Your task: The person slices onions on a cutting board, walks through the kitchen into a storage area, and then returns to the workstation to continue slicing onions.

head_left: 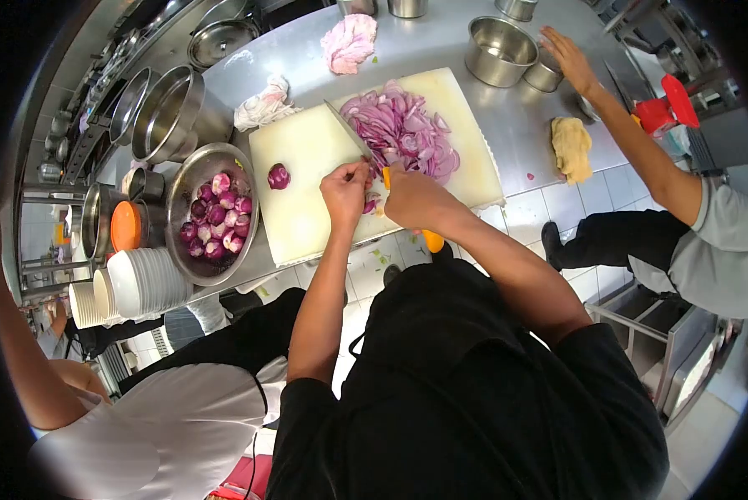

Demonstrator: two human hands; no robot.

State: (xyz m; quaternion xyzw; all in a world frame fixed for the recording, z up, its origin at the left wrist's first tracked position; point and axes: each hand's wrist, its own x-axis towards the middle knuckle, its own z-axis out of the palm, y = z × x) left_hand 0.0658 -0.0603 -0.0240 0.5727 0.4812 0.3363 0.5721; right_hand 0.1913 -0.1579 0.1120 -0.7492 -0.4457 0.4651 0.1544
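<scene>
My right hand (420, 198) is wrapped around the yellow handle of a kitchen knife (351, 129). The blade points up and left over the white cutting board (286, 225), beside a heap of sliced red onion (407, 129). Close to the blade, my left hand (346, 192) has its fingers pinched together; whatever they hold is hidden. Small onion pieces (373, 202) lie on the board between my hands. A single peeled red onion (279, 176) rests on the board's left half.
Left of the board stands a metal bowl (174, 221) of peeled red onions, with stacked white bowls (153, 279) below it. Cloths (349, 43) and steel pots (501, 52) sit behind. A co-worker's hand (566, 58) reaches in at right; another person (165, 417) is at left.
</scene>
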